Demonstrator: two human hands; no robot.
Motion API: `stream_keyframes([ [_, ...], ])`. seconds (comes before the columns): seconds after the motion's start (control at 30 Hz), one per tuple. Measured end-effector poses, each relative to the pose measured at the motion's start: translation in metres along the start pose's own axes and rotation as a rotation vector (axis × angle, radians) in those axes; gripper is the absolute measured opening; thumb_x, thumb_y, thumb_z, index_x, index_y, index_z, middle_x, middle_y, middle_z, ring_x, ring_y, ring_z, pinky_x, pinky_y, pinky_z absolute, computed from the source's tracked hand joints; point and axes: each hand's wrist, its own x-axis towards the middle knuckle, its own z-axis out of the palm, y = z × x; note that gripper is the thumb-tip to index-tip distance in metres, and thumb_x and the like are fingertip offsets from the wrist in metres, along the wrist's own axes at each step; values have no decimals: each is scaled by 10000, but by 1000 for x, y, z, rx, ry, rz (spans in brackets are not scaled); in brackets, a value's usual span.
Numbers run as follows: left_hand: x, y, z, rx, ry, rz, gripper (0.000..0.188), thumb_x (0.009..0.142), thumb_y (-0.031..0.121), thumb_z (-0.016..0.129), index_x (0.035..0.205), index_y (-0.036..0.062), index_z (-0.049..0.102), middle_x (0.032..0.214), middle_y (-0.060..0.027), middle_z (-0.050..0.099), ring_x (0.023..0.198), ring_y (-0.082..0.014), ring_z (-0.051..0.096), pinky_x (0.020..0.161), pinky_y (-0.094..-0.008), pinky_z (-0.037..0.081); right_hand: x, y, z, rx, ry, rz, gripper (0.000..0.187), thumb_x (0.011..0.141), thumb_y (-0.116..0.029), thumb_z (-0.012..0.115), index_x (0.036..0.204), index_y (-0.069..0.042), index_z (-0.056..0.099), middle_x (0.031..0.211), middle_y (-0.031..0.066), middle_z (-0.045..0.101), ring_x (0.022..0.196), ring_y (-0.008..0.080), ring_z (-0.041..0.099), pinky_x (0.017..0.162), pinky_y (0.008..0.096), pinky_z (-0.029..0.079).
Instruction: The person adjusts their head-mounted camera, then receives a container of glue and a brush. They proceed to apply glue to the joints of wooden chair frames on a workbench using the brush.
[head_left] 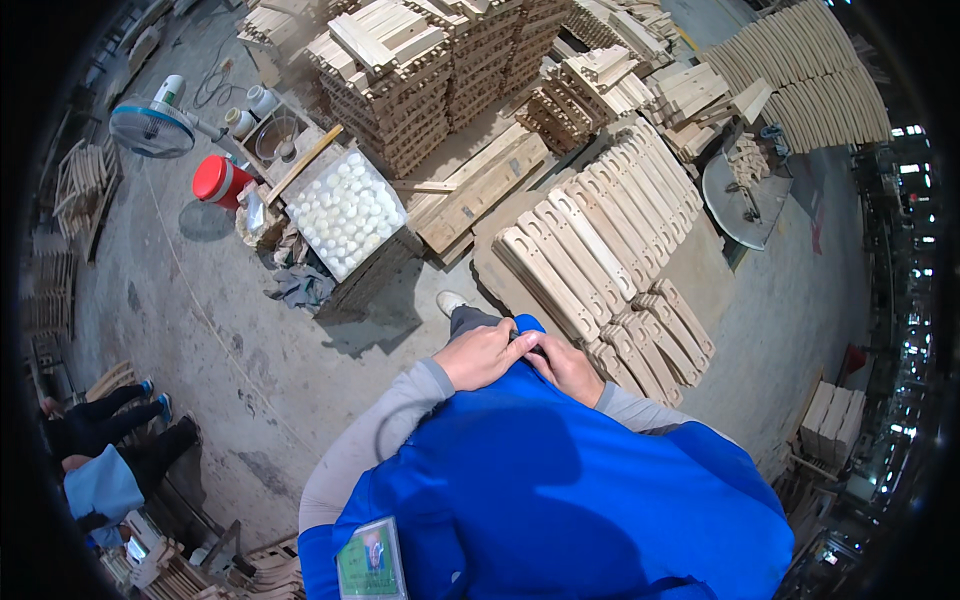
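Observation:
My left hand and my right hand are together in front of my body, at the hem of my blue garment. The fingers of both are curled closed around a small dark item, mostly hidden between them; its kind cannot be made out. Just beyond my right hand lie long pale wooden parts with slotted ends, in a slanting row on a low platform. Shorter wooden parts are piled at the near end of that row.
To the left stands a box topped with round white pieces, beside a red drum-shaped container and a fan. Tall stacks of wooden parts rise behind. A round metal plate stands right. Another person is at lower left.

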Motion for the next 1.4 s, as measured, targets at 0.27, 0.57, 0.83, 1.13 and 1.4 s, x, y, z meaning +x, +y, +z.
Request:
stream_keyframes([
  [0.27,-3,9,-1,204,-108,-72,708,882,600,373,975,-93,483,804,-294,602,803,-408,597,731,-455,449,8,-11,-10,43,-296,195,398,894,-182,541,1239,-41,399,1051,231,576,916,385,590,753,416,498],
  [0.57,-110,-68,-13,-363,209,-253,351,747,152,639,1061,38,532,737,-41,496,705,-162,507,621,-301,416,17,-22,-10,-27,-354,91,429,852,-149,579,1235,-46,415,1121,220,542,1011,372,561,832,396,480],
  [0.83,-269,-146,184,-397,868,-576,184,795,74,546,975,54,579,755,-1,511,688,-124,485,598,-268,413,25,-35,-24,-198,-542,-34,417,819,-132,569,1195,-17,431,1002,232,561,836,398,592,705,455,495],
  [1.13,-294,-140,270,-280,576,-875,185,827,196,542,958,73,587,801,-73,581,722,-243,558,596,-360,444,12,21,-22,-428,-1002,37,294,818,-169,521,1010,54,517,818,255,601,747,419,602,698,481,490],
  [1.4,-308,-112,249,-21,640,-828,217,850,289,541,943,102,598,855,-127,636,741,-337,612,591,-437,469,15,-46,-4,-333,-791,-242,438,713,-107,595,1126,11,509,876,223,620,772,397,605,700,437,502],
])
